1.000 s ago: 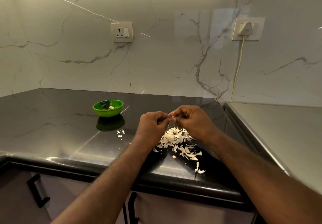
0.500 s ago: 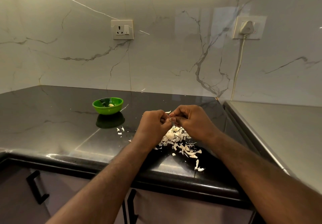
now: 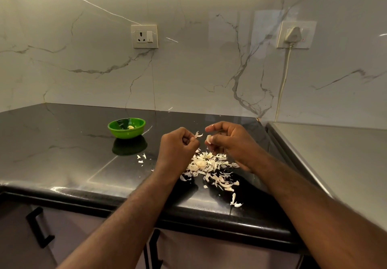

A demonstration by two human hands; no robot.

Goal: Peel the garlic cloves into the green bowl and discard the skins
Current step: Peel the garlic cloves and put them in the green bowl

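Observation:
My left hand (image 3: 178,147) is curled and pinches a thin strip of garlic skin (image 3: 198,135) at its fingertips. A small gap to its right, my right hand (image 3: 230,141) holds a pale garlic clove (image 3: 208,139) between thumb and fingers. Both hands hover above a heap of papery garlic skins (image 3: 209,166) on the black countertop (image 3: 62,153). The green bowl (image 3: 126,127) stands to the left, farther back, with a peeled clove (image 3: 131,127) inside.
A few stray skin flakes (image 3: 141,158) lie left of the heap, and more (image 3: 234,200) near the counter's front edge. A steel surface (image 3: 335,164) adjoins the counter on the right. A plug and white cord (image 3: 282,80) hang on the marble wall; a socket (image 3: 144,36) sits behind the bowl.
The hands were pressed together on the clove; now they have drawn apart, the left pulling a strip of skin away from the clove in the right.

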